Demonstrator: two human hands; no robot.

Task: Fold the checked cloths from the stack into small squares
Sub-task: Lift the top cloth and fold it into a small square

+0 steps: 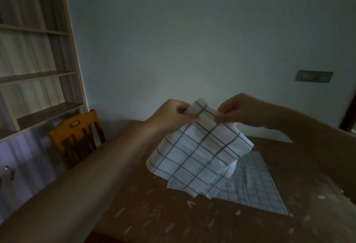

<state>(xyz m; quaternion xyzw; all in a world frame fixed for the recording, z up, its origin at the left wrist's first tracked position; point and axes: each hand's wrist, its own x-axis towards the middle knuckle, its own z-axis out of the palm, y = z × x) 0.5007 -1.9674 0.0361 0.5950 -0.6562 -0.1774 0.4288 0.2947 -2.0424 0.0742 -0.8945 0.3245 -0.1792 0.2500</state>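
A white cloth with dark blue checks (198, 154) hangs in the air above the table, doubled over and drooping, its lower edge near the tabletop. My left hand (173, 112) pinches its top edge on the left. My right hand (237, 110) pinches the same edge on the right, a short way from the left hand. Under and behind the hanging cloth, a stack of checked cloths (256, 186) lies flat on the table, partly hidden by the held one.
The brown patterned table (158, 213) fills the lower view. An orange wooden chair (77, 136) stands at its left side, in front of a tall shelf unit (36, 53). A pale wall with a switch plate (314, 76) lies behind.
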